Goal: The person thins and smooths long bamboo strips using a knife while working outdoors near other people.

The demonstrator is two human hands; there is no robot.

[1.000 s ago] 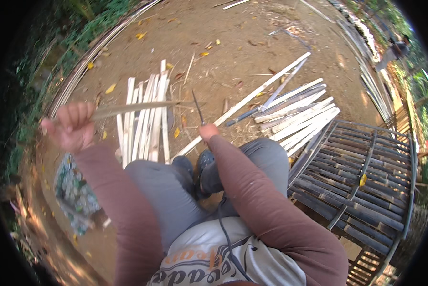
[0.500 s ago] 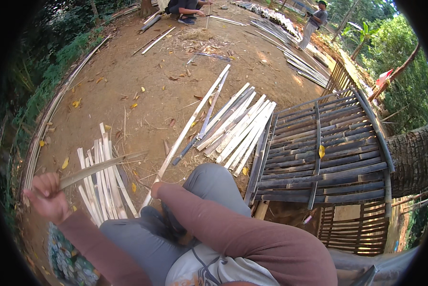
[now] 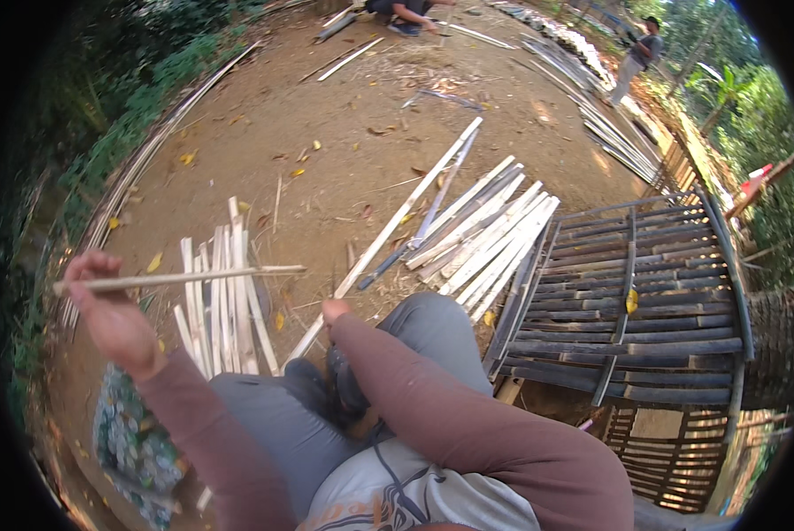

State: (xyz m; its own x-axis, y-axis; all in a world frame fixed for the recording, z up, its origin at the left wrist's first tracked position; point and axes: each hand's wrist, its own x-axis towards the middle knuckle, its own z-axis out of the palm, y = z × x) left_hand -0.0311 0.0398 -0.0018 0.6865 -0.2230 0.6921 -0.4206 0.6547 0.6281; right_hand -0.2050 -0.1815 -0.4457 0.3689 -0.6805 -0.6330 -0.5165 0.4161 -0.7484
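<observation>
Our left hand (image 3: pixel 114 320) and right hand (image 3: pixel 336 310) are both left of the bamboo bench (image 3: pixel 680 348). Just beside the bench lies one pile of strips (image 3: pixel 501 243), and well left of it a second pile (image 3: pixel 241 310); those pieces look done. Our left hand grips a pale strip (image 3: pixel 184 278), held above the pile farther from the bench and not yet laid down, so it seems unfinished. Our right hand, nearer the bench, looks closed on a thin dark blade (image 3: pixel 333 281), though blur obscures its grip.
</observation>
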